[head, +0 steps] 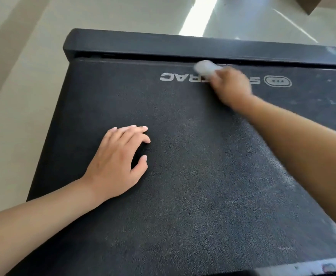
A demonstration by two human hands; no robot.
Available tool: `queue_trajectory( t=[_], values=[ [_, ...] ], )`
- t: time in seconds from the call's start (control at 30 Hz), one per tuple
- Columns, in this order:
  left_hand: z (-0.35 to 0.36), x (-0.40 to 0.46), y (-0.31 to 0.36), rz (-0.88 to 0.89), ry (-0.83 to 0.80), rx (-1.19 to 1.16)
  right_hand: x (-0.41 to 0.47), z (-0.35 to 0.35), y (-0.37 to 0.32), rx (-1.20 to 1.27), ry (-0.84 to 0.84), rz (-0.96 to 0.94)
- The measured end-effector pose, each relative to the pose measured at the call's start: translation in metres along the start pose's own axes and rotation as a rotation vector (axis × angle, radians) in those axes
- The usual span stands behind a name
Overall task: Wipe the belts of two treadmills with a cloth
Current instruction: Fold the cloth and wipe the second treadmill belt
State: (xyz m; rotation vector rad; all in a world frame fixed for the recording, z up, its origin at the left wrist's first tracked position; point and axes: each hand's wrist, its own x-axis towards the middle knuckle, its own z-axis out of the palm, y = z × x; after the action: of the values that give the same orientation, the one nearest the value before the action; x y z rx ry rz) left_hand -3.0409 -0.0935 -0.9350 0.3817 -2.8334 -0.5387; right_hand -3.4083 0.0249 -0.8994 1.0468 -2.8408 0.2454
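Black textured treadmill belt (193, 176) fills view; end cover (163, 44) at far edge. Left hand (117, 162) rests flat on belt, fingers slightly spread. Right hand (231, 86), blurred, grips white cloth (207, 67) at belt's far end beside printed logo (277, 81); finger positions unclear.

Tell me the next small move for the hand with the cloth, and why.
Probably sweep the right hand with the cloth rightward along the belt beside the end cap: pale smudges show there, while the left hand rests braced.
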Motion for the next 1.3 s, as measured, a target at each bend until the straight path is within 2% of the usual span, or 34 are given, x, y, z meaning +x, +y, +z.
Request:
queue_trajectory(
  t=[0.07,0.13,0.23,0.37,0.43,0.5,0.57,0.63,0.7,0.73,0.8,0.97,1.03,1.1,1.2,1.3],
  values=[
    [0.000,0.003,0.000,-0.003,-0.005,0.012,0.008,-0.007,0.048,-0.027,0.055,0.191],
    [0.000,0.004,0.000,0.005,-0.018,0.015,0.001,-0.009,0.046,-0.050,0.064,0.181],
    [-0.001,0.003,0.000,0.013,-0.027,0.015,-0.030,-0.007,-0.015,-0.020,0.029,-0.050],
    [-0.004,0.003,0.003,0.014,-0.028,0.010,-0.120,0.000,-0.094,0.142,-0.050,-0.486],
    [-0.004,0.002,0.004,0.013,-0.036,0.025,-0.157,-0.002,-0.090,0.209,-0.086,-0.664],
    [-0.008,0.003,0.006,0.022,-0.054,0.072,-0.168,-0.008,-0.054,0.190,-0.077,-0.742],
    [-0.013,0.013,0.012,0.040,-0.078,0.138,-0.157,-0.012,-0.005,0.157,-0.028,-0.638],
    [-0.011,0.031,0.030,0.060,-0.117,0.138,-0.139,-0.020,0.036,0.131,0.036,-0.380],
    [0.002,0.046,0.053,0.133,-0.145,0.118,-0.135,-0.020,0.045,0.085,0.094,-0.151],
    [0.012,0.051,0.062,0.169,-0.149,0.117,-0.142,-0.019,0.036,0.073,0.104,-0.119],
    [0.024,0.056,0.069,0.184,-0.151,0.089,-0.174,-0.017,0.012,0.090,0.060,-0.201],
    [0.028,0.035,0.059,0.166,-0.174,0.022,-0.288,-0.029,-0.015,0.289,-0.053,-0.564],
    [0.029,0.032,0.059,0.166,-0.161,0.020,-0.290,-0.030,-0.004,0.284,-0.082,-0.736],
    [0.031,0.034,0.060,0.159,-0.143,0.020,-0.260,-0.028,0.017,0.266,-0.073,-0.759],
    [0.030,0.034,0.060,0.155,-0.137,0.009,-0.183,-0.023,0.060,0.175,0.069,-0.432],
    [0.030,0.033,0.060,0.158,-0.147,0.010,-0.125,-0.022,0.088,0.081,0.094,-0.105]
  ],
)
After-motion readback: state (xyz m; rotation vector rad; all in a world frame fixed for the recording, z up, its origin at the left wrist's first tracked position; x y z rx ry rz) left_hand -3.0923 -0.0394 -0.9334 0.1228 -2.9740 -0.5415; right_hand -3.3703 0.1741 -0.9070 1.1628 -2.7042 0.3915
